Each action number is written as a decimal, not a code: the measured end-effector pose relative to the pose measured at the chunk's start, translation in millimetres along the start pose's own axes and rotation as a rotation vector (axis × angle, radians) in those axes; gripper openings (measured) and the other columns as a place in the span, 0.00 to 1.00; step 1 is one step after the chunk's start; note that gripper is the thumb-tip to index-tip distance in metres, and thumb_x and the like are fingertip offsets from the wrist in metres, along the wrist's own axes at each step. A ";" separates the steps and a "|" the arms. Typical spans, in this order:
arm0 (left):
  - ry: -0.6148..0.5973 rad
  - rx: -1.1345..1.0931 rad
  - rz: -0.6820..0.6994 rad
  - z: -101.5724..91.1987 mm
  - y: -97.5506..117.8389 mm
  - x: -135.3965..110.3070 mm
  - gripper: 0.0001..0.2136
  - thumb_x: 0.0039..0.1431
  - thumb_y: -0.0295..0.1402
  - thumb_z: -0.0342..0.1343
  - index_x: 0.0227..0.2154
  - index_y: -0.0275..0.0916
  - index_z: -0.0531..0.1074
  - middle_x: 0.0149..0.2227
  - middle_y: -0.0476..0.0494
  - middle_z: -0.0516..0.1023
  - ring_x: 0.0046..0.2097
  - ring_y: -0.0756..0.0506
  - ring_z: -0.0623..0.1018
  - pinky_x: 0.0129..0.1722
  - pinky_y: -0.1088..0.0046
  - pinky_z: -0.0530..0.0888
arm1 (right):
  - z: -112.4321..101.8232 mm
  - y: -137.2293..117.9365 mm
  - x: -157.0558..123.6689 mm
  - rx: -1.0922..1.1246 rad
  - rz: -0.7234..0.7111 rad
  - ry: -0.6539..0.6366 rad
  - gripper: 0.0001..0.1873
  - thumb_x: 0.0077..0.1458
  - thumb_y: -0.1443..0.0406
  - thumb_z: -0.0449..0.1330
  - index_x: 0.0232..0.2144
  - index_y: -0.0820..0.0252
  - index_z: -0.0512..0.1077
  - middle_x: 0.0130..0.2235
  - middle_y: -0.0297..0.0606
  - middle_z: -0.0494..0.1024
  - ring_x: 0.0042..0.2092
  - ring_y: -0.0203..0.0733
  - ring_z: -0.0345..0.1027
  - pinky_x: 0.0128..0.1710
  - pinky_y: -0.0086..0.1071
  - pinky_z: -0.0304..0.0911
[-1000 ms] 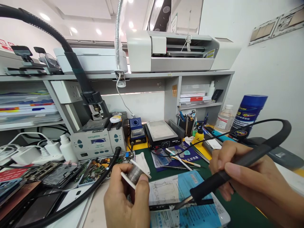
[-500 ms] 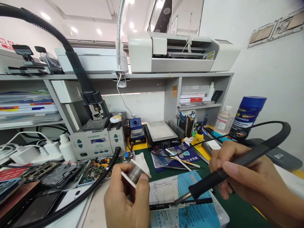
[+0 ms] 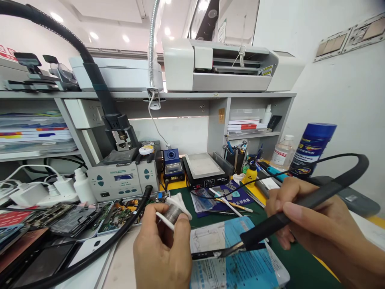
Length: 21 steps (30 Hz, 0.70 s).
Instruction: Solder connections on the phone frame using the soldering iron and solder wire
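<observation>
Here's the right hand (image 3: 313, 218), in from the right edge, thumb and fingers pinching the soldering iron (image 3: 261, 233) like a pen; the iron slants down leftward, tip pointing lower left, right at the dark strip (image 3: 207, 254). That strip lies across the blue-and-white packet (image 3: 252, 273), long axis left to right, rising slightly rightward. And the left hand (image 3: 164, 251), fingers curled, pinches the solder spool (image 3: 173, 213) near the packet's upper-left corner.

The left hand (image 3: 164, 251) curls in a pinch; the right hand (image 3: 323, 224) grips pen-style.
</observation>
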<state>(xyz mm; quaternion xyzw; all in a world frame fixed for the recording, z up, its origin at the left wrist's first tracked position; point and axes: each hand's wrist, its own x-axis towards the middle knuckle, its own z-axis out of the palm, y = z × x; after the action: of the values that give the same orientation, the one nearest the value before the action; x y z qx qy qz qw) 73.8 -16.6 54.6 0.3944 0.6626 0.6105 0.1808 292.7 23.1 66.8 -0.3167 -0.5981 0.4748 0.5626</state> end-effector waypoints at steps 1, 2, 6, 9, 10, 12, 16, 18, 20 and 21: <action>-0.007 0.002 -0.005 -0.1 0.3 0.4 0.11 0.55 0.46 0.53 0.31 0.45 0.64 0.19 0.58 0.66 0.23 0.49 0.66 0.25 0.73 0.62 | 2.0 -1.0 -0.5 0.000 0.005 0.037 0.14 0.53 0.56 0.71 0.23 0.56 0.74 0.21 0.33 0.73 0.17 0.38 0.68 0.16 0.27 0.62; -0.013 0.004 -0.008 -0.2 0.3 0.8 0.11 0.55 0.46 0.53 0.31 0.45 0.64 0.19 0.57 0.66 0.23 0.49 0.66 0.25 0.72 0.61 | 3.1 -1.5 -0.6 -0.002 0.007 0.063 0.14 0.52 0.56 0.71 0.23 0.56 0.74 0.21 0.33 0.72 0.17 0.37 0.67 0.16 0.27 0.61; -0.028 0.020 -0.004 -0.8 -0.6 2.0 0.11 0.55 0.45 0.54 0.31 0.44 0.65 0.21 0.56 0.68 0.23 0.49 0.66 0.24 0.71 0.58 | -1.3 1.3 2.8 -0.021 -0.024 -0.035 0.12 0.56 0.57 0.69 0.25 0.54 0.75 0.22 0.34 0.73 0.18 0.40 0.70 0.16 0.29 0.64; -0.039 0.018 -0.007 -1.2 -0.3 1.9 0.11 0.55 0.45 0.54 0.30 0.44 0.65 0.21 0.57 0.68 0.24 0.50 0.64 0.24 0.71 0.56 | -7.6 4.3 5.7 -0.021 -0.051 -0.105 0.09 0.59 0.59 0.67 0.28 0.54 0.76 0.24 0.34 0.74 0.19 0.41 0.72 0.16 0.29 0.65; -0.040 0.019 -0.012 -1.3 0.0 1.7 0.11 0.55 0.45 0.54 0.30 0.44 0.65 0.21 0.57 0.68 0.23 0.50 0.63 0.24 0.71 0.56 | -9.0 4.8 5.9 -0.020 -0.053 -0.108 0.09 0.59 0.59 0.67 0.28 0.54 0.76 0.25 0.33 0.74 0.19 0.41 0.72 0.16 0.29 0.66; -0.041 0.020 -0.022 -1.3 0.8 1.3 0.11 0.55 0.45 0.54 0.30 0.44 0.65 0.21 0.57 0.68 0.23 0.50 0.61 0.24 0.70 0.55 | -10.5 5.0 5.6 -0.016 -0.052 -0.105 0.09 0.59 0.60 0.67 0.28 0.54 0.76 0.25 0.33 0.74 0.19 0.40 0.72 0.16 0.28 0.66; -0.032 0.017 -0.011 -0.8 0.2 1.3 0.11 0.55 0.45 0.54 0.30 0.44 0.65 0.20 0.57 0.67 0.23 0.50 0.61 0.25 0.70 0.55 | -10.1 4.7 4.9 -0.010 -0.043 -0.093 0.08 0.59 0.60 0.67 0.28 0.54 0.76 0.24 0.35 0.76 0.19 0.41 0.72 0.16 0.29 0.67; -0.028 0.015 -0.003 -0.5 -0.5 1.7 0.11 0.55 0.45 0.54 0.30 0.44 0.65 0.20 0.56 0.67 0.23 0.50 0.61 0.25 0.70 0.55 | -9.0 4.7 5.6 -0.011 -0.046 -0.089 0.09 0.59 0.60 0.67 0.27 0.54 0.76 0.24 0.35 0.76 0.18 0.41 0.72 0.15 0.29 0.67; -0.025 0.020 0.005 -0.3 -0.8 2.0 0.11 0.55 0.45 0.54 0.30 0.44 0.65 0.20 0.56 0.67 0.22 0.50 0.61 0.24 0.71 0.56 | -7.6 4.5 6.3 -0.010 -0.051 -0.069 0.09 0.57 0.60 0.68 0.27 0.54 0.76 0.24 0.35 0.77 0.17 0.41 0.72 0.14 0.28 0.66; -0.024 0.022 0.005 -0.3 -0.7 2.0 0.11 0.55 0.45 0.54 0.30 0.44 0.65 0.20 0.56 0.67 0.22 0.50 0.61 0.24 0.71 0.57 | -7.0 4.3 6.4 -0.007 -0.053 -0.051 0.09 0.57 0.60 0.68 0.27 0.54 0.77 0.24 0.36 0.77 0.17 0.40 0.71 0.14 0.28 0.66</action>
<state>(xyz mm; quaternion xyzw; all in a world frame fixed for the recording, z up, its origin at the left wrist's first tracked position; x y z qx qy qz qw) 72.2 -15.3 54.5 0.4053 0.6662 0.5989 0.1826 297.7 31.9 64.6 -0.2908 -0.6221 0.4656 0.5583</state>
